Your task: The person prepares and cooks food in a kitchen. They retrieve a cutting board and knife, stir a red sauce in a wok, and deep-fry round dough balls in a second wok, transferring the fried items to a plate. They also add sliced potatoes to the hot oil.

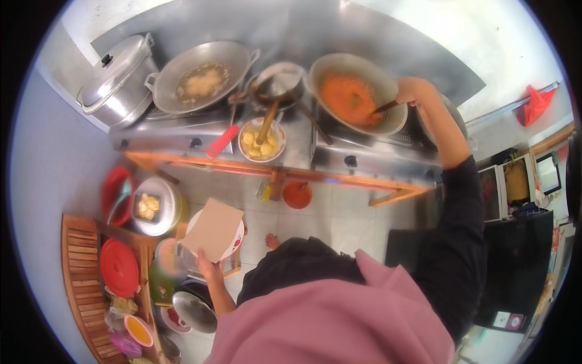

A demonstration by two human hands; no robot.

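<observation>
My right hand (413, 91) grips a spoon (385, 107) in orange-sauced wok (354, 92) at 1 o'clock; left hand (205, 264) holds flat tan cardboard (213, 229).

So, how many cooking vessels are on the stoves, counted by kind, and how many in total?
Woks: 2, one with pale frying oil, one with orange sauce stirred by the right hand.
Lidded steel pots: 1.
Small saucepans: 1.
Total: 4.
</observation>
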